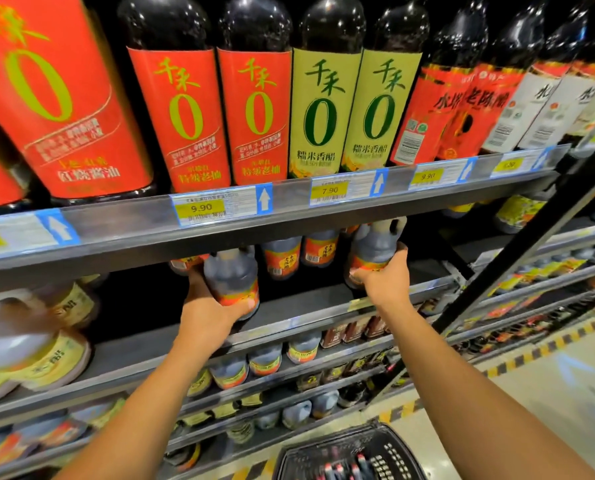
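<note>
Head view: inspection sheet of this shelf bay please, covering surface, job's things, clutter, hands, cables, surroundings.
Surface: dark metal shelf, partly bare.
Job's things: left jug and right jug, dark liquid, orange labels.
Clutter: similar jugs stand further back.
Grippers: left hand grips left jug; right hand grips right jug.
Cables: nothing seen.
Surroundings: tall bottles on the shelf above, price tags, black basket below, striped floor.

The shelf edge (pixel 123 233) hides the caps of your left jug (pixel 232 278) and right jug (pixel 375 249); the basket (pixel 306 455) (at bottom) is cut off, its contents blurred.
</note>
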A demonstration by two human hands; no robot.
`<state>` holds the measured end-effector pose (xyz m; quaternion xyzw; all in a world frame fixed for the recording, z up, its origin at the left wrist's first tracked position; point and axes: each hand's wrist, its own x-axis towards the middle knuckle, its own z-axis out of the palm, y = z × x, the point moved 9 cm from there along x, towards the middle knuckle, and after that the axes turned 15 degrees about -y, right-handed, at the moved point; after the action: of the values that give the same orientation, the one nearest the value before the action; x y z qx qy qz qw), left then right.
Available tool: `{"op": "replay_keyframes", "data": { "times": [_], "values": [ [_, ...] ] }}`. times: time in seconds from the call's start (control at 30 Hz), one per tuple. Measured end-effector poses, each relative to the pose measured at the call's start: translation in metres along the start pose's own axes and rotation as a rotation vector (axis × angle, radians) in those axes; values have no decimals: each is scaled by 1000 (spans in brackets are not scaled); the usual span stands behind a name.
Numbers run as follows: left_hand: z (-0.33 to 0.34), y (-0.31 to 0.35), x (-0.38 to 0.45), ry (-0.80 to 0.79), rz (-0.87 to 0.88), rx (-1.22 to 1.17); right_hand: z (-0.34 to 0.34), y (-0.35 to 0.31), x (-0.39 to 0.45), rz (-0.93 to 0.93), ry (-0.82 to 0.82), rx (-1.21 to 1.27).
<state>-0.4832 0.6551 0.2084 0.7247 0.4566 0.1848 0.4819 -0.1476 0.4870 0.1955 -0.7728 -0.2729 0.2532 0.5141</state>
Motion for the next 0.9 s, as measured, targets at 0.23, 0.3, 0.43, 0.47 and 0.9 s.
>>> {"op": "replay_keyframes", "data": {
  "times": [0.23, 0.3, 0.43, 0.47, 0.9],
  "values": [
    [-6, 1, 23, -54, -25, 17, -4, -1, 19, 13, -10, -49],
    [-7, 3, 28, -45, -3, 1, -3, 1, 24, 13, -9, -28],
    [-12, 10, 33, -20, 28, -11, 7, 6, 34, 60, -78, 168],
    [-12, 10, 34, -20, 30, -5, 10, 5, 36, 57, -94, 296],
    [-10, -1, 52, -11, 35, 35, 42, 8, 73, 222, -181, 1211]
  ]
}}
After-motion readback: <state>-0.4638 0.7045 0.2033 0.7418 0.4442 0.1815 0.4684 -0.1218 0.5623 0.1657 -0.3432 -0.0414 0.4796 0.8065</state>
